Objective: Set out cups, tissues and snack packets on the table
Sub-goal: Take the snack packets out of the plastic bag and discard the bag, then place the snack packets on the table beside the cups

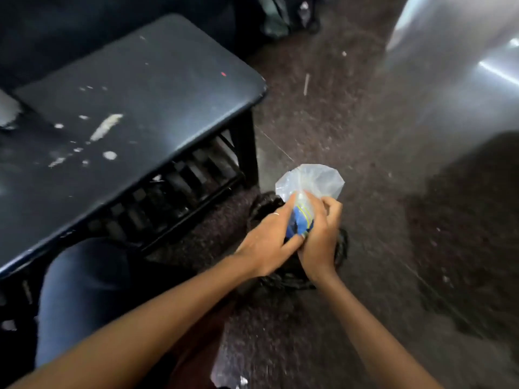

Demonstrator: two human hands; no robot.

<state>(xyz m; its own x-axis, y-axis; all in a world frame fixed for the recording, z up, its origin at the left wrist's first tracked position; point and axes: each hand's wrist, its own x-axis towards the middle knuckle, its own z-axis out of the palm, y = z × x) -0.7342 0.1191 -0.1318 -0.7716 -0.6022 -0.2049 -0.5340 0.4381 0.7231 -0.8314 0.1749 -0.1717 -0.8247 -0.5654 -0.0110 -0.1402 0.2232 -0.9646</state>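
A clear plastic bag (pixel 311 179) with a blue and yellow item (pixel 302 221) inside is held over the floor, right of the black table (pixel 134 113). My left hand (pixel 269 242) grips the bag from the left, fingers curled along the blue item. From the right, my right hand (pixel 320 242) grips the same bag, fingers curled over its top. Below both hands sits a black plastic bag (pixel 341 248), mostly hidden by them. What the blue item is cannot be told through the blur.
The black table has white scuff marks on its top and a slatted shelf (pixel 179 192) underneath. My knee in dark jeans (pixel 84 279) is by the table's front edge. Dark speckled floor (pixel 365 136) spreads to the right, with a pale shiny surface (pixel 463 51) at the far right.
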